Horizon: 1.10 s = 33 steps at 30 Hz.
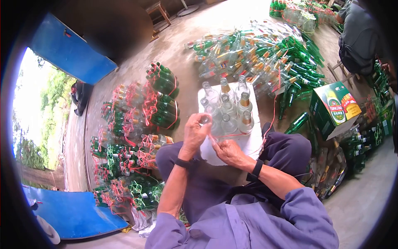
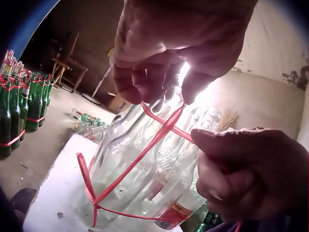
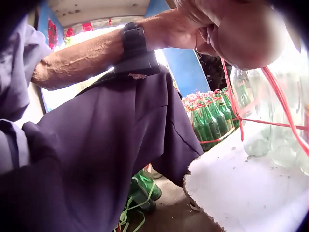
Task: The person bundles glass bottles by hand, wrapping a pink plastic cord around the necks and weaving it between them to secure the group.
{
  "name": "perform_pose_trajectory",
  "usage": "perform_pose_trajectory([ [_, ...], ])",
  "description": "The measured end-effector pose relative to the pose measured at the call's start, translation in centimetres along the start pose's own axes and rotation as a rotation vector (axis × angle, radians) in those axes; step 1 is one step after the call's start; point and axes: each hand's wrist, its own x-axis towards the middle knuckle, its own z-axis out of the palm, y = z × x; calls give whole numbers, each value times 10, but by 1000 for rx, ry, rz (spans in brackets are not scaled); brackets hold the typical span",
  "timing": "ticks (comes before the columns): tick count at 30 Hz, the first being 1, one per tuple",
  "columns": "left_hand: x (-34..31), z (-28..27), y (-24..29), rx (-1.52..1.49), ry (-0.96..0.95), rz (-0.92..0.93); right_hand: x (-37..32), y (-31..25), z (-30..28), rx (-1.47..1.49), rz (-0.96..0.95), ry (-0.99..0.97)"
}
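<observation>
Several clear glass bottles (image 1: 226,106) stand upright in a tight group on a white board (image 1: 211,155) before the person's lap. Red plastic strap (image 2: 145,150) runs low around the bottles and rises in a crossed strand to their necks. The left hand (image 1: 195,133) is at the neck of the nearest left bottle, its fingers curled round the strap there. Lower and to the right, the right hand (image 1: 232,152) pinches the strap between thumb and curled fingers; in the left wrist view this hand (image 2: 251,169) holds it taut.
Strapped bundles of green and clear bottles (image 1: 161,112) stand on the floor at the left. A large heap of loose bottles (image 1: 257,58) lies beyond the board. At the right are a green beer carton (image 1: 336,108) and more bottles. Another person (image 1: 358,33) sits at the upper right.
</observation>
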Motion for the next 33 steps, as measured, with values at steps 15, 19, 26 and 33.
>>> perform_pose_trajectory([
  [15, -4, 1, 2, -36, 4, -32, -45, -11, 12, -300, -524, -196],
  [19, -9, 2, 8, -17, 7, -71, -44, -9, 11, -391, -462, -329],
  [26, -15, 2, 18, -1, 56, -105, -52, -4, 25, -157, -340, -277],
  [33, -72, 12, 6, -166, -12, -243, -55, -16, 23, -117, -299, -324],
])
